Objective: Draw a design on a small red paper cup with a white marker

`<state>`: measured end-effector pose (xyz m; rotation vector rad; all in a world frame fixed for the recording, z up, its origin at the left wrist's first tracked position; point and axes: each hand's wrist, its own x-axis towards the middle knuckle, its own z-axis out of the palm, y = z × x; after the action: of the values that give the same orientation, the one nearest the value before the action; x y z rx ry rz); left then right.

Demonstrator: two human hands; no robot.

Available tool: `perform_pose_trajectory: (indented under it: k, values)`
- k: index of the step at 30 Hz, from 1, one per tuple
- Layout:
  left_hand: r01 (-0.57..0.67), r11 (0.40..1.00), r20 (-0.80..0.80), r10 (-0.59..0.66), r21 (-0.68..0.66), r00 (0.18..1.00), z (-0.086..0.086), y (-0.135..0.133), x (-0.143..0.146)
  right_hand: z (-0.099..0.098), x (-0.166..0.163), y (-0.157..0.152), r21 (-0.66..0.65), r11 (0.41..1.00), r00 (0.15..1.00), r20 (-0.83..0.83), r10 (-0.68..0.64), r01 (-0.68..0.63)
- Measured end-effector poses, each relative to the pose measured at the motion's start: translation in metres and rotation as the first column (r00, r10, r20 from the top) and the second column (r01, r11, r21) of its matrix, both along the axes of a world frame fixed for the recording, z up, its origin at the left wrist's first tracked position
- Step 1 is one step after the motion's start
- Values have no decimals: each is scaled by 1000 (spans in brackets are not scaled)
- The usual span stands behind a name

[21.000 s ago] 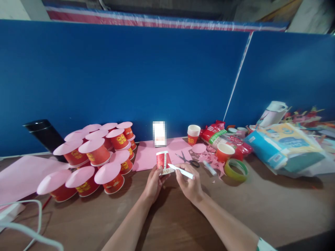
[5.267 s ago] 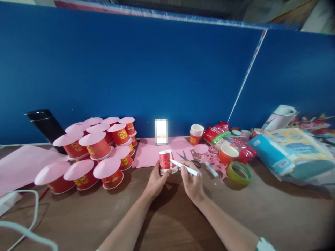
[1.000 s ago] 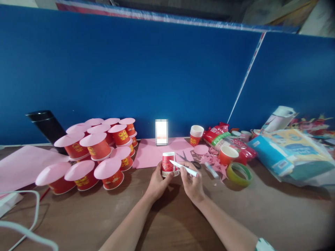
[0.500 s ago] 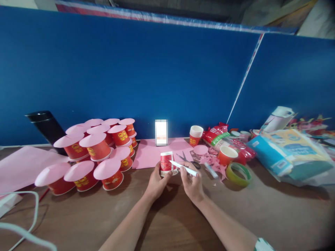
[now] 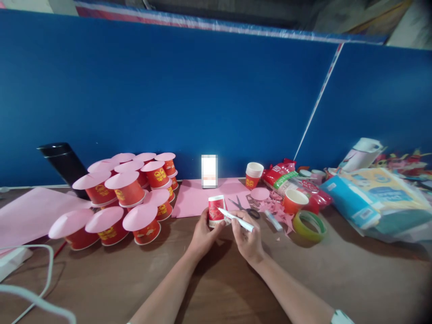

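My left hand [image 5: 204, 233] is closed around the lower part of a red paper cup [image 5: 215, 209] with white bands, held above the table in front of me. Between the fingers of my right hand [image 5: 248, 237] is a white marker pen [image 5: 240, 220]. Its tip points at the cup's side; whether it touches I cannot tell. Just behind my right hand lie dark-handled scissors [image 5: 251, 212], partly hidden. Pink paper sheets [image 5: 192, 198] lie flat behind the cup.
On the left stand several red cups with pink paper cone tops [image 5: 140, 218], some stacked. To the right are a cup stack [image 5: 254, 173], pink scraps [image 5: 275, 208], a glue stick [image 5: 273, 221], a tape roll [image 5: 309, 226] and a blue-yellow packet [image 5: 367, 198]. A white cable [image 5: 47, 276] loops at lower left.
Both hands keep their holds on the cup and the marker pen. The whole view has shifted slightly to the right, and the pen looks turned a little against the cup.
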<state>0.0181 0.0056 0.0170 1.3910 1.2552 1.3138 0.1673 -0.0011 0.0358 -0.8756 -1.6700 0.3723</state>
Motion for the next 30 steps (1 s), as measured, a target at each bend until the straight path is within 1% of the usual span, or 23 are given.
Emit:
perform_pose_trajectory:
  k: [5, 8, 16, 21, 26, 30]
  values:
    - [4, 1000, 8, -4, -3, 1000, 2, -1, 1, 0, 1, 1, 7, 999, 999, 8, -32, 32]
    - [17, 1000, 14, -17, 2, 1000, 3, -1, 1, -2, 1, 2, 3, 1000, 1000, 11, -25, 25]
    - [9, 1000, -27, -9, 11, 1000, 2, 1, 1, -5, 1, 2, 3, 999, 999, 0, -47, 47]
    - [-6, 1000, -46, 6, 17, 999, 2, 0, 1, -2, 0, 1, 4, 999, 999, -3, -40, 40]
    - [1, 1000, -42, -1, 16, 999, -1, 1, 1, 0, 0, 1, 10, 1000, 1000, -2, -15, 15]
    - [22, 1000, -39, -21, 6, 999, 1, 0, 1, -1, 0, 1, 12, 1000, 1000, 3, -1, 1]
